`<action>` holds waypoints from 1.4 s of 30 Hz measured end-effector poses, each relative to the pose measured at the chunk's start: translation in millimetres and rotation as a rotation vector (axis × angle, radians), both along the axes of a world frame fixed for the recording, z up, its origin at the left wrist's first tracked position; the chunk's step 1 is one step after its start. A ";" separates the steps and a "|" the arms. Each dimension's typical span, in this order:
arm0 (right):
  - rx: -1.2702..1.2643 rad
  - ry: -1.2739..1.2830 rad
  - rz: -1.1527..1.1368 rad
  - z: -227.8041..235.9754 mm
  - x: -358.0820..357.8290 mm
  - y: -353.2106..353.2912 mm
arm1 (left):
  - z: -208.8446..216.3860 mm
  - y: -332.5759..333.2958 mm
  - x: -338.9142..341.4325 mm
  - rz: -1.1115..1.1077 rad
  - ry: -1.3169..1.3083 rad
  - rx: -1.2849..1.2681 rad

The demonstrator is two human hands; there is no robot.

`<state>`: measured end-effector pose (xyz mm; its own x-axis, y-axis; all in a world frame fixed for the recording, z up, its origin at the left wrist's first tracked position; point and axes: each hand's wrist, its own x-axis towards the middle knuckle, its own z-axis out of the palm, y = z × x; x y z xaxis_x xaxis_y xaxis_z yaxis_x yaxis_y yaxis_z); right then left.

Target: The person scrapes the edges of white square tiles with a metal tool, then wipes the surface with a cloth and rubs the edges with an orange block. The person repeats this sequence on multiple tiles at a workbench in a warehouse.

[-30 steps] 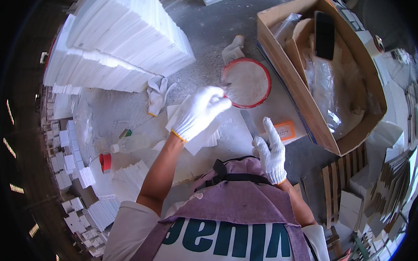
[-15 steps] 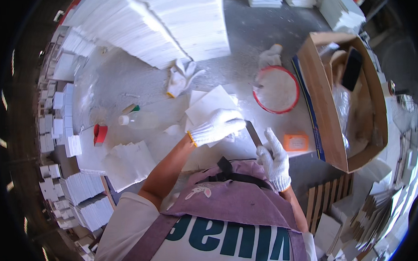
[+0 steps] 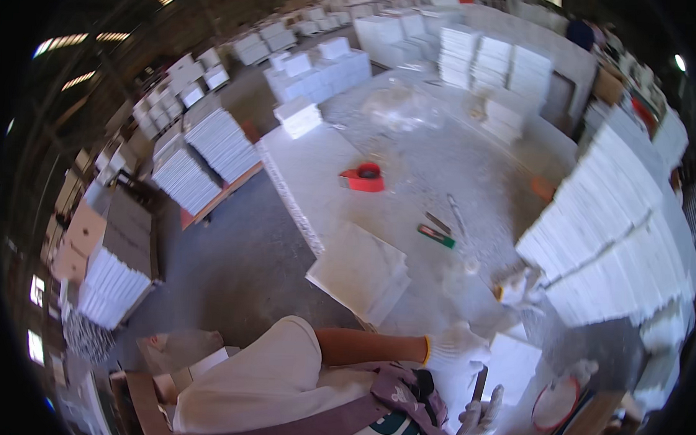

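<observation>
My left hand, in a white knit glove with a yellow cuff, is closed, fingers bent near the upper end of a dark flat bar. What its fingers hold, if anything, is hidden. The bar's lower end is in my gloved right hand, whose thumb and fingers come round it; one finger points up. Beside both hands lies a white square sheet or tile on the pale worktable. A loose white glove lies beyond it, and a round dish with a red rim is to the right.
A red tape dispenser, a small green-and-white packet and a pale bottle lie on the table. White square slabs sit at its near left edge. A tall white stack rises at right; a cardboard box edge shows below.
My view has swung left and up, so the hands now appear low in the picture. The dark bar stays between them, and both hands keep much the same pose.
</observation>
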<state>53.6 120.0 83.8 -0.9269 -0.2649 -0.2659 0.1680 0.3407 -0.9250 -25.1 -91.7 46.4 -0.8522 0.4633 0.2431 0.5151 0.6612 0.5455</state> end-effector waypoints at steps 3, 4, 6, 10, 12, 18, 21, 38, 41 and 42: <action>0.040 0.224 0.115 18.4 -11.8 -32.6 | 5.6 -30.5 7.9 0.166 0.072 0.024; 0.045 0.259 0.157 28.7 -15.0 -41.2 | 12.0 -39.2 12.7 0.207 0.097 0.052; 0.065 0.285 0.184 36.3 -21.5 -59.9 | 22.0 -55.2 16.6 0.256 0.161 0.134; 0.099 0.286 0.217 52.6 -28.9 -87.4 | 37.3 -78.3 31.2 0.395 0.129 0.172; 0.158 0.343 0.256 59.4 -32.9 -99.2 | 33.1 -83.7 33.0 0.485 0.123 0.185; 0.109 0.413 0.336 68.0 -37.4 -121.1 | 33.7 -139.4 43.3 0.803 0.325 0.135; 0.096 0.382 0.321 64.1 -39.1 -125.3 | 64.3 -163.2 60.4 0.891 0.243 0.108; 0.112 0.170 0.001 63.3 -19.1 -130.5 | 76.8 -134.8 61.0 0.205 -0.195 0.627; 0.233 0.250 -0.081 42.4 -24.7 -120.3 | 64.6 -126.5 54.8 0.196 -0.060 0.515; 0.046 0.226 -0.163 24.1 -19.9 -110.3 | 70.4 -124.0 54.1 0.198 -0.047 0.492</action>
